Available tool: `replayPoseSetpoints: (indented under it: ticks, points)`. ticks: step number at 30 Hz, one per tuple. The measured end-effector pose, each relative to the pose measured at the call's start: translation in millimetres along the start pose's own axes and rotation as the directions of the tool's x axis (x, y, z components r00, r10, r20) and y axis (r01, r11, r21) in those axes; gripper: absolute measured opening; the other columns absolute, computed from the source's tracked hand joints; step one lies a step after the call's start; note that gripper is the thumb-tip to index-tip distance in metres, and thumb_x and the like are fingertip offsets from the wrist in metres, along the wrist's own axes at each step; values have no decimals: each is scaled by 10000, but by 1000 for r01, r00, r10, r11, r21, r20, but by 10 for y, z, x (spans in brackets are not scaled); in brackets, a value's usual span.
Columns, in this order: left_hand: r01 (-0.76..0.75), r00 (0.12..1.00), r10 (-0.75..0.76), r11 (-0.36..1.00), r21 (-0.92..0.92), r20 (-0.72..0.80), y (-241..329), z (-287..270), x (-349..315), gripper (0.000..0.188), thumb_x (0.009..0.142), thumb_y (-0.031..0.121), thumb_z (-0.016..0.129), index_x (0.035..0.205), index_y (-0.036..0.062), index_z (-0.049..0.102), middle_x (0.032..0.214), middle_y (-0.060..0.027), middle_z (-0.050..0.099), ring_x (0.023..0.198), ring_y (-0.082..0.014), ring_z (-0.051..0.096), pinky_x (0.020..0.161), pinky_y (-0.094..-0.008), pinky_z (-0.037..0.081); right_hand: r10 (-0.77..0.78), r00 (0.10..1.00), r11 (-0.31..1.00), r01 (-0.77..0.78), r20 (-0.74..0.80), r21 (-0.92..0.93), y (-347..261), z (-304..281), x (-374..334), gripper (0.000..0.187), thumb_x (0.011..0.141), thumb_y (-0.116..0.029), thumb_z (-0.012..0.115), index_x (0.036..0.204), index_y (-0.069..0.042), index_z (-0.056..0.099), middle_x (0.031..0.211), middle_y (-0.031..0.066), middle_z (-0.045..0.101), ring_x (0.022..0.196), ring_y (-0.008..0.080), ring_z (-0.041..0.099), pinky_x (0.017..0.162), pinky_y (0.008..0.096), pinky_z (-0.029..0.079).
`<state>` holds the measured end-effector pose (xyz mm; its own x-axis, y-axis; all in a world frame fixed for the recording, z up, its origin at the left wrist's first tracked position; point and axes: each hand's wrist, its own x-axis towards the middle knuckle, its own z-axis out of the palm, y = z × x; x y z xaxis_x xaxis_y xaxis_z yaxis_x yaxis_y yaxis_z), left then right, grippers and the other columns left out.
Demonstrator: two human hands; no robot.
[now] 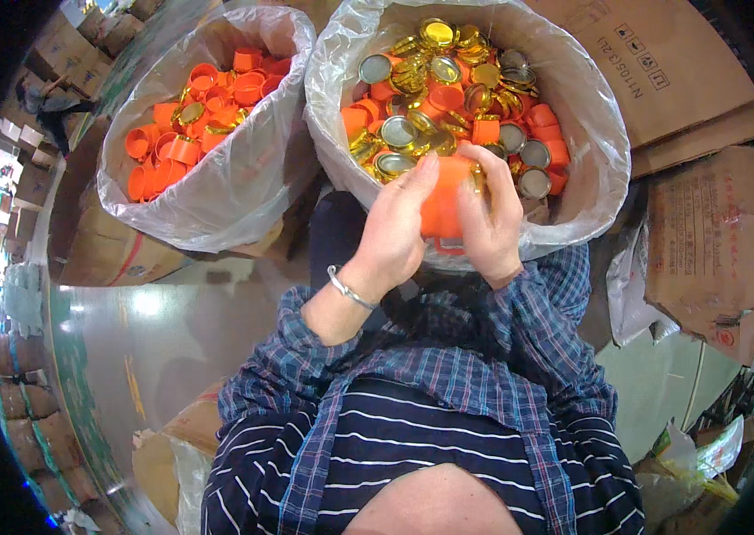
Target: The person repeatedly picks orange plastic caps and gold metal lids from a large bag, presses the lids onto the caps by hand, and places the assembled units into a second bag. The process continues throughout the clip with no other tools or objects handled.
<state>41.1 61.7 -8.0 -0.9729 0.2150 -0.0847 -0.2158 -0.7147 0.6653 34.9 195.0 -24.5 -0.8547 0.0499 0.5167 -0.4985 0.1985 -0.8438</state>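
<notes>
An orange plastic cup (445, 207) is gripped between my two hands, above the near rim of the right-hand lined carton. My left hand (397, 225) is closed around its left side, with the thumb along its upper part. From the right, my right hand (493, 218) closes on the cup with bent fingers. A bit of gold shows beside the right fingers; whether it is a lid in that hand I cannot tell. Beneath and beyond the hands, gold and silver round lids (399, 132) lie mixed with orange cups (446, 95) in the clear plastic liner (586, 201).
At the left stands another plastic-lined carton (217, 230) holding orange cups (163, 152) and a few gold lids. Flattened cardboard (653, 76) leans at the far right, above a brown carton (707, 254). A person (52, 105) is in the distance at the upper left, near stacked boxes.
</notes>
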Motion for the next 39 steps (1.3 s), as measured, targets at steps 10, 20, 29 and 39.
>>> replayPoseSetpoints:
  ticks: [10,20,29,39]
  points:
    - [-408,902,319,411,815,291,-311,-159,-327,567,846,306,805,1269,11,570,1187,-129,664,1095,-250,643,942,-353,507,206,976,978,-203,66,-54,197,-8,-38,373,1031,-245,447,1178,44,632,1196,143,651,1144,266,607,993,349,469]
    - [-196,976,211,958,209,-53,-66,-138,-21,408,1007,322,619,1257,3,576,1127,-36,650,994,-89,600,886,-272,502,41,997,998,-38,58,-53,-26,264,66,371,1030,-148,461,1334,57,517,1327,177,568,1245,280,531,1082,374,388]
    - [-36,997,26,990,-137,-77,-49,-221,-208,386,1061,342,484,1265,26,570,1183,-48,630,1092,-156,605,984,-319,484,-356,929,835,365,101,-411,-86,200,27,502,759,-164,748,1203,25,609,1174,223,611,1081,386,584,951,448,483]
    - [-321,758,637,547,773,-137,1377,-562,84,323,999,221,616,1177,-48,626,1156,-102,664,1021,-162,631,902,-283,486,-234,902,883,353,362,-310,-153,-58,223,377,872,-214,698,1179,-3,639,1144,183,646,1041,337,627,905,408,503]
